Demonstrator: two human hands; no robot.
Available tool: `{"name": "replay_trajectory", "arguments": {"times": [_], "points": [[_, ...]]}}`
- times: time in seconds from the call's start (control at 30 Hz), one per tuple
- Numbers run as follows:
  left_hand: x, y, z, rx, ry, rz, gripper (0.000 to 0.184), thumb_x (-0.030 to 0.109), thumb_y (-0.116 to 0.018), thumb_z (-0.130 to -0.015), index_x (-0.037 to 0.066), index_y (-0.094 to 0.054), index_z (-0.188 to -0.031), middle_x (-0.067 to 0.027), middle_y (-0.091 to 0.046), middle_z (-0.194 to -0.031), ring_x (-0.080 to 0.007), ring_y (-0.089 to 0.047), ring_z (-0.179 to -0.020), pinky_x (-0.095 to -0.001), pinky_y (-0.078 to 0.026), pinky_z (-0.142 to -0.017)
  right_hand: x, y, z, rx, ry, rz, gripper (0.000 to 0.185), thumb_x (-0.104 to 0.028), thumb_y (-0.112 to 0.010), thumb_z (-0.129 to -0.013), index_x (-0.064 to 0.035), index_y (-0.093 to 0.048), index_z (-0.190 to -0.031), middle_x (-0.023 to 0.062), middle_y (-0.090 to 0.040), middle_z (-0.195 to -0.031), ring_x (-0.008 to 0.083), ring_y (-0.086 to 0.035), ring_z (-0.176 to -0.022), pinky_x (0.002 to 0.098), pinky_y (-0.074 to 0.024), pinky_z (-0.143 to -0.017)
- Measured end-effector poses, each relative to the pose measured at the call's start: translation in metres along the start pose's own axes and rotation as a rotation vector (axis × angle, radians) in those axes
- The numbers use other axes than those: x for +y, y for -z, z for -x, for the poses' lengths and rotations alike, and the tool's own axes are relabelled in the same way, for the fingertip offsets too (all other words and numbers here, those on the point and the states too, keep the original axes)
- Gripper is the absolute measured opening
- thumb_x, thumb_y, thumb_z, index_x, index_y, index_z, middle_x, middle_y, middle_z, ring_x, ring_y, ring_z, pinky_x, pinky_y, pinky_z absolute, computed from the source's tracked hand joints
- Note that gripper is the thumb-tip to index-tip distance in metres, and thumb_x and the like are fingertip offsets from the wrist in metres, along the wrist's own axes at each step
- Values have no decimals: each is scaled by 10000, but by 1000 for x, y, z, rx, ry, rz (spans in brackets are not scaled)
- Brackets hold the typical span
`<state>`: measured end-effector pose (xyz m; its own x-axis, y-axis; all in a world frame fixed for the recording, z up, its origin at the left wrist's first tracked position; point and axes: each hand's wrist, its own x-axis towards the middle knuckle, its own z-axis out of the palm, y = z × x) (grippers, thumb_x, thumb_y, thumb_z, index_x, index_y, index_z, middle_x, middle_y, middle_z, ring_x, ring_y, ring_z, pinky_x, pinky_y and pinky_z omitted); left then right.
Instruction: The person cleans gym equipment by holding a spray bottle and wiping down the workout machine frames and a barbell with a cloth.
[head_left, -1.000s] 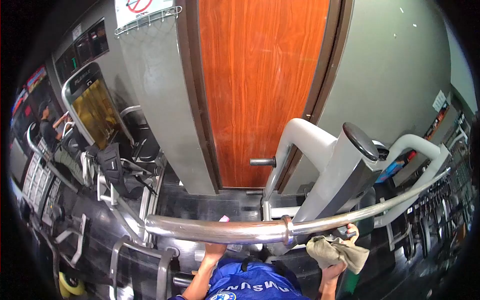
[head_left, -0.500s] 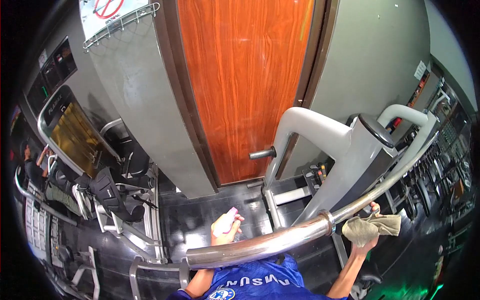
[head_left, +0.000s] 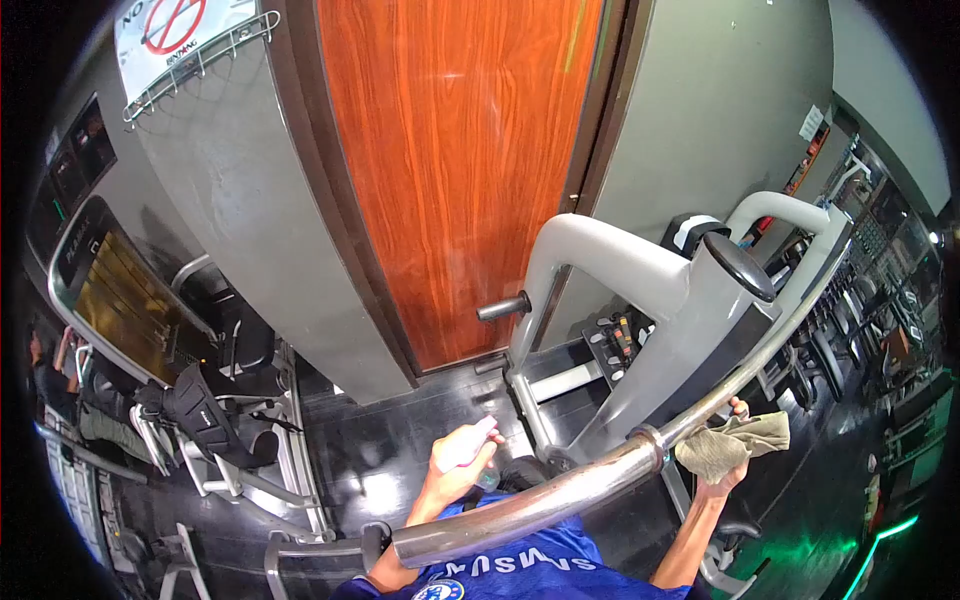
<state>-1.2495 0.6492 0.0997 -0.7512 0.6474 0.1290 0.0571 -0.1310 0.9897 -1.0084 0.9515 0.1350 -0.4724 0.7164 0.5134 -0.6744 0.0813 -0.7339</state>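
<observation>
My left hand [head_left: 448, 468] is closed around what looks like a spray bottle [head_left: 464, 448], with a white and pink top; part of a clear body shows below the fingers. It is just beyond the near end of a thick curved metal bar [head_left: 540, 505], which crosses in front of my blue shirt. My right hand [head_left: 722, 482] grips a tan cloth [head_left: 712, 454] at the bar's thinner section, right of the collar [head_left: 648, 446]. Fingertips show on the bar's far side, and the cloth's loose end hangs out to the right.
A grey machine frame [head_left: 630, 262] with a short peg [head_left: 504, 306] stands ahead, before a wooden door [head_left: 460, 180]. On the left are another machine [head_left: 130, 290] and a black bag [head_left: 208, 412]. A person [head_left: 62, 370] is at the far left. Dumbbell racks [head_left: 830, 340] line the right.
My view has shifted, so the surroundings appear further left. My left hand has tilted the bottle and moved slightly right. The right hand's cloth stays on the bar, its folds changed.
</observation>
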Motion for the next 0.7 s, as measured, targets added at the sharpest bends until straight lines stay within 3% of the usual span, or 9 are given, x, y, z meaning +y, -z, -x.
{"name": "replay_trajectory", "arguments": {"times": [0.17,0.3,0.4,0.53,0.63,0.7], "points": [[6,-9,-18,-159,-96,-81,239,-18,-618,-887,-23,-629,-1125,-113,-697,-967,-122,-640,-686,-258,-539,-612,-1,-4,0,43,-2,-49,778,-485,-663,-804,-101,-337,-1397,94,-389,-1361,240,-390,-1308,438,-429,-1057],[11,-22,-37,-276,-143,-104,283,-7,-620,-888,-14,-621,-1172,-99,-697,-971,-124,-633,-683,-261,-540,-611,2,20,10,198,-63,5,688,-479,-642,-821,-78,-408,-1329,99,-396,-1357,220,-434,-1262,393,-453,-1026],[12,-34,-53,-326,-198,-93,299,-4,-620,-889,-3,-620,-1187,-93,-696,-972,-124,-625,-680,-260,-539,-611,-4,-3,8,167,-69,-44,617,-438,-668,-815,-58,-462,-1254,96,-420,-1328,188,-486,-1196,377,-473,-982],[15,-47,-63,-370,-156,-56,306,-3,-619,-889,12,-621,-1195,-89,-691,-970,-121,-618,-677,-256,-536,-613,2,10,16,245,-50,-76,561,-384,-693,-818,-31,-501,-1209,56,-539,-1159,174,-574,-1017,334,-512,-864],[15,-49,-66,-410,-139,-72,310,-1,-620,-890,16,-620,-1199,-89,-689,-971,-119,-615,-676,-256,-537,-615,2,0,12,231,-28,-84,556,-385,-677,-829,-23,-491,-1208,61,-536,-1163,190,-573,-1021,343,-513,-878],[11,-47,-66,-459,-138,-73,314,1,-620,-890,18,-619,-1204,-89,-688,-972,-121,-617,-685,-257,-538,-618,3,1,11,207,-13,-75,546,-391,-656,-832,-21,-483,-1194,88,-461,-1252,207,-522,-1120,354,-483,-942]]}}
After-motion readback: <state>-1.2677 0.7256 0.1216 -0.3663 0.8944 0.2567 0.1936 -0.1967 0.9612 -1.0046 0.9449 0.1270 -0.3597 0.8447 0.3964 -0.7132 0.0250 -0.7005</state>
